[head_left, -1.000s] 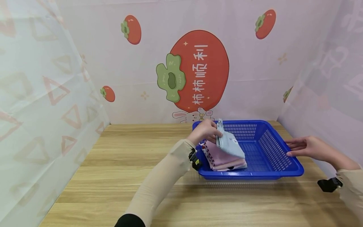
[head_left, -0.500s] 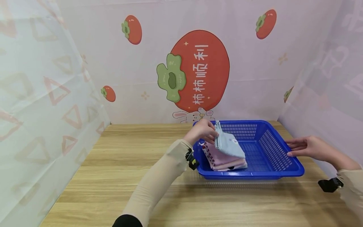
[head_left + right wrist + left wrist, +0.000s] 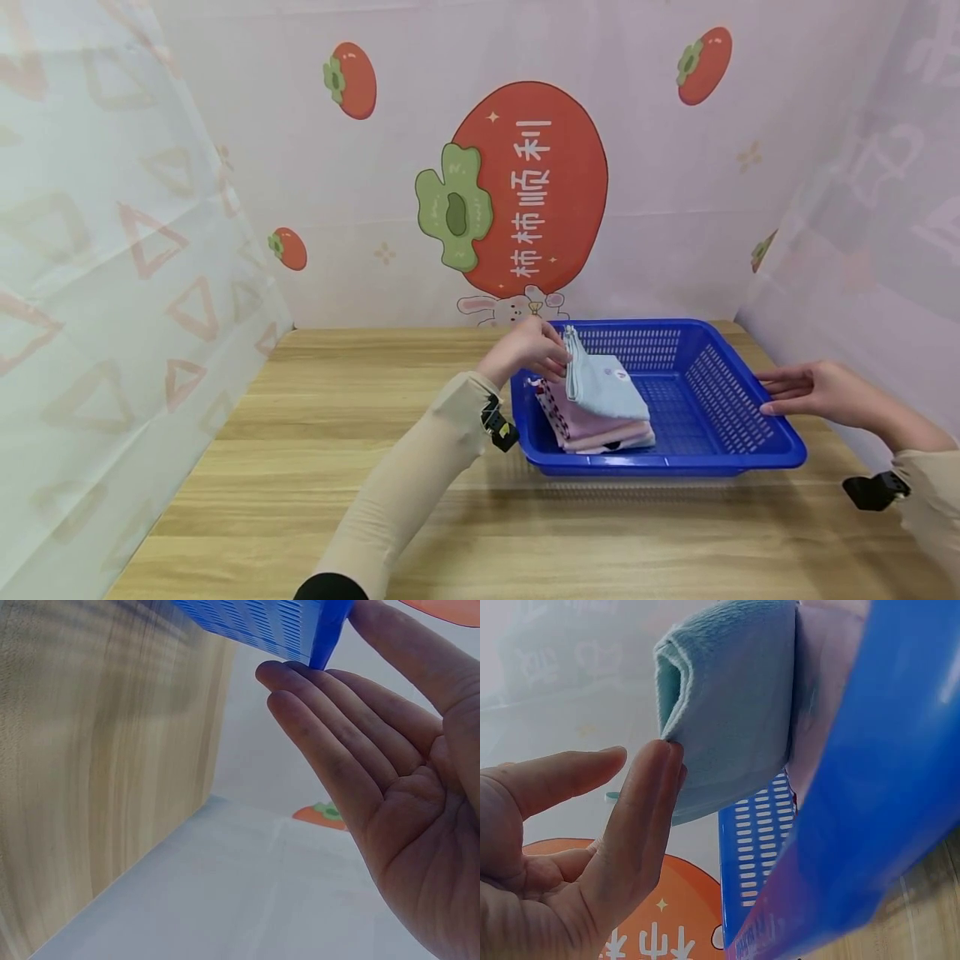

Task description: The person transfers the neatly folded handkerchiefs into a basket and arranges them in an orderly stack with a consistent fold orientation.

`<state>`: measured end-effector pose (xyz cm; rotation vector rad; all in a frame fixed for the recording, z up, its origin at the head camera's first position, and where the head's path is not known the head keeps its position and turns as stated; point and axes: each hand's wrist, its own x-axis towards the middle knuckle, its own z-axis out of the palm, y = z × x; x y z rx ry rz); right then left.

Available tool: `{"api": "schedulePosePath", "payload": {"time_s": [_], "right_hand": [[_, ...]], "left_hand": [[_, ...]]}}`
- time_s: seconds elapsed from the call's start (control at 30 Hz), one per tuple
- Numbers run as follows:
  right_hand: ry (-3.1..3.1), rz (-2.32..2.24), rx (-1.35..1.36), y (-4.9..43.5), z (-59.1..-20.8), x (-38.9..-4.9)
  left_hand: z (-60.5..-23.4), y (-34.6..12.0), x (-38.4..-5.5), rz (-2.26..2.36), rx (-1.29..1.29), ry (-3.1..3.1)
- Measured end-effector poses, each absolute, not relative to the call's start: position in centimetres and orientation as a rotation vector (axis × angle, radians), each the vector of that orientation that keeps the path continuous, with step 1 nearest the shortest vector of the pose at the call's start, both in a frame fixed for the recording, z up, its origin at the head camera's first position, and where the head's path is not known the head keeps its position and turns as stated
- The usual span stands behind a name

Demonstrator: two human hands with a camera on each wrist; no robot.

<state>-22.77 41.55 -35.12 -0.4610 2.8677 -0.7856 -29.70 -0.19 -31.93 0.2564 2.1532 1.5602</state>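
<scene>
In the head view, a blue plastic basket (image 3: 720, 459) holds a stack of folded cloths on its left side. On top lies a folded light-blue towel (image 3: 606, 390), its left edge raised. Pink cloth (image 3: 581, 423) shows beneath it. My left hand (image 3: 523, 350) is at that raised edge. The left wrist view shows its straight fingers (image 3: 630, 817) touching the towel's folded edge, with the thumb apart from them. My right hand (image 3: 817, 390) is at the basket's right side. In the right wrist view, its straight fingers (image 3: 330, 735) reach to the rim, with the thumb on the rim's other side.
The wooden tabletop (image 3: 322, 467) extends left and in front of the basket. A persimmon-print curtain (image 3: 645, 192) hangs behind it, and pale sheets (image 3: 97, 275) close off both sides. A small black device (image 3: 498, 423) sits on each wrist.
My left hand moves slightly left and its fingers come off the towel's hold to touch its edge. The towel's raised edge leans left and lower. The right hand and basket stay put.
</scene>
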Motion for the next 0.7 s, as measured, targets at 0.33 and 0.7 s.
{"api": "schedulePosePath", "payload": {"time_s": [0.33,0.7], "right_hand": [[2.870,-0.772,-0.461,41.6,-35.1,-22.7],[2.897,-0.750,-0.471,41.5,-35.0,-22.6]], "left_hand": [[-31.9,-0.4,-29.9,1.544,0.253,2.174],[-31.4,-1.6,-29.4,1.518,0.346,2.277]]}}
